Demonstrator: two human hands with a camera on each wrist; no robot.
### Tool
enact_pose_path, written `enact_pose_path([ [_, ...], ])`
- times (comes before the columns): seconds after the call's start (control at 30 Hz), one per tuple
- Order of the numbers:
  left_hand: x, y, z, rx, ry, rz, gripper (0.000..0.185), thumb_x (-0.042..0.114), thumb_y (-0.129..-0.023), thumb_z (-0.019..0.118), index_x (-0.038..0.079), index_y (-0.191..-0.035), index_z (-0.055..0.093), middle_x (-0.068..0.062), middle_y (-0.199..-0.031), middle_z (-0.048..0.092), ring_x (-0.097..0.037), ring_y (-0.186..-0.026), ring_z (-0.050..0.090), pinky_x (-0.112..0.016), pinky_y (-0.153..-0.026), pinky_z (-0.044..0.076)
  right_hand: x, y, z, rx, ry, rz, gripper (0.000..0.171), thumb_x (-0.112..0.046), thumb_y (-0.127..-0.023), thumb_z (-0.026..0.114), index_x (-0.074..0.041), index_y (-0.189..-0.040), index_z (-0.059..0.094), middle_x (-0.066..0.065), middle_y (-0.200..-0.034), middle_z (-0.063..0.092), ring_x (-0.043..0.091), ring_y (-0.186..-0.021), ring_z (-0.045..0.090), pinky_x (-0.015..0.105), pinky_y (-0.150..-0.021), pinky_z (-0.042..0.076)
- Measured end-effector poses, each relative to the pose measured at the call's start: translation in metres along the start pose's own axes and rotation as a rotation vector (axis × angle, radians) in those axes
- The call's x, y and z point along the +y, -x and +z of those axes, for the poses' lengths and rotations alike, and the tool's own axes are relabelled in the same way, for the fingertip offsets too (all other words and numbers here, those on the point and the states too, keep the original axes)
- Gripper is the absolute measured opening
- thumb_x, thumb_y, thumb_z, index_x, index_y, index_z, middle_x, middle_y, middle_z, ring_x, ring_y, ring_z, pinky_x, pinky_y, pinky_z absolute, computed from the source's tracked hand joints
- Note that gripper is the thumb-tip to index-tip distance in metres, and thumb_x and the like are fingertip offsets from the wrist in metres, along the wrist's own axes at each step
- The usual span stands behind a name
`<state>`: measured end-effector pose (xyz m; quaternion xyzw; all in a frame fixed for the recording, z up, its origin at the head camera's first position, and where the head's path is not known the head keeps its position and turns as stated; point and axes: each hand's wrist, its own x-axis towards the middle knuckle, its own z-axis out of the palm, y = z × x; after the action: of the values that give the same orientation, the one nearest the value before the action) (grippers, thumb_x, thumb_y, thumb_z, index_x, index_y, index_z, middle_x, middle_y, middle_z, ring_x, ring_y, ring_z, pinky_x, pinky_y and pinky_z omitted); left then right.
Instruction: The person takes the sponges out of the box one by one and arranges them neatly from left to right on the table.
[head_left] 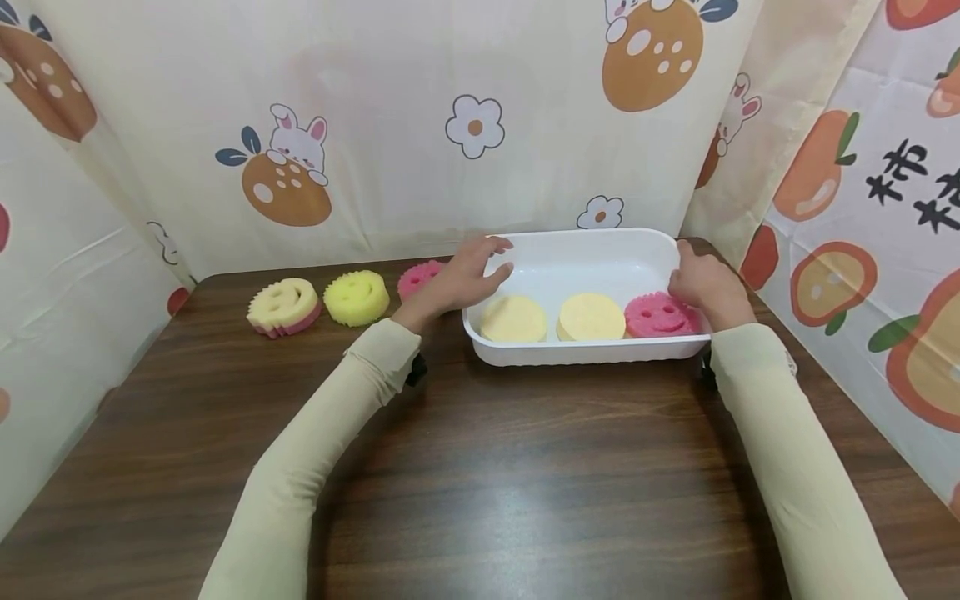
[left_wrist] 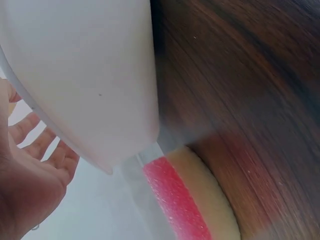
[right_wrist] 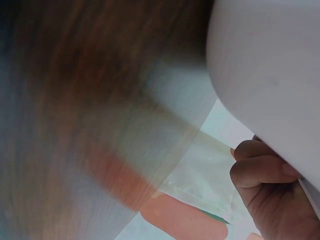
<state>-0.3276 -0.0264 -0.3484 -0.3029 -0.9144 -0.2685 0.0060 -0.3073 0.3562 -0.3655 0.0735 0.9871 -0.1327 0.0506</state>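
A white tray (head_left: 585, 354) sits on the dark wooden table, holding two pale yellow round sponges (head_left: 513, 319) (head_left: 591, 317) and a pink smiley sponge (head_left: 660, 315). My left hand (head_left: 501, 258) rests with fairly straight fingers over the tray's left rim. In the left wrist view, its fingers (left_wrist: 45, 145) lie loosely beside the tray's outer wall (left_wrist: 90, 75). My right hand (head_left: 686, 271) holds the right rim. The right wrist view shows its fingers (right_wrist: 260, 170) curled at the tray's edge (right_wrist: 270, 75).
Left of the tray lie a cream and pink smiley sponge (head_left: 283, 306), a yellow smiley sponge (head_left: 356, 297) and a pink sponge (head_left: 418, 277) partly hidden behind my left hand. Printed curtains close in the back and both sides. Bare wood stretches toward me.
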Motion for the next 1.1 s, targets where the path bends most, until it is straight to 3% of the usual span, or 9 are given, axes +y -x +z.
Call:
enact_pose_path([
  [0.3,0.006,-0.002,0.006,-0.064,-0.007,0.040,0.051,0.034,-0.102,0.049,0.006,-0.144,0.044,-0.015,-0.145,0.050,-0.028,-0.134,0.045,-0.043,-0.114,0.038,0.000,0.000,0.001,0.007,0.002,-0.003,0.074,-0.026,-0.098,0.044,-0.001,-0.157,0.007,0.037,-0.130,0.045,0.049,-0.106,0.051,0.072,-0.094,0.043],
  [0.47,0.007,0.000,0.012,-0.100,-0.013,0.030,0.052,0.035,-0.102,0.049,0.008,-0.145,0.043,-0.013,-0.144,0.050,-0.028,-0.134,0.045,-0.044,-0.114,0.039,-0.001,0.001,0.001,0.007,0.003,-0.008,0.075,-0.025,-0.097,0.045,0.000,-0.157,0.006,0.038,-0.130,0.045,0.050,-0.107,0.052,0.072,-0.094,0.043],
  [0.87,0.014,-0.001,0.021,-0.110,-0.041,0.055,0.049,0.034,-0.102,0.049,0.009,-0.144,0.044,-0.014,-0.140,0.053,-0.028,-0.133,0.046,-0.043,-0.115,0.037,0.000,0.002,-0.001,0.004,0.007,0.006,0.073,-0.025,-0.098,0.043,-0.001,-0.157,0.007,0.038,-0.131,0.043,0.050,-0.109,0.051,0.071,-0.096,0.042],
  [1.1,0.016,0.000,0.029,-0.143,-0.088,0.031,0.051,0.040,-0.101,0.047,0.014,-0.145,0.043,-0.008,-0.141,0.052,-0.024,-0.134,0.045,-0.043,-0.114,0.039,0.000,0.001,0.000,-0.003,0.015,-0.004,0.074,-0.026,-0.098,0.043,-0.001,-0.157,0.006,0.038,-0.131,0.044,0.051,-0.110,0.051,0.071,-0.097,0.042],
])
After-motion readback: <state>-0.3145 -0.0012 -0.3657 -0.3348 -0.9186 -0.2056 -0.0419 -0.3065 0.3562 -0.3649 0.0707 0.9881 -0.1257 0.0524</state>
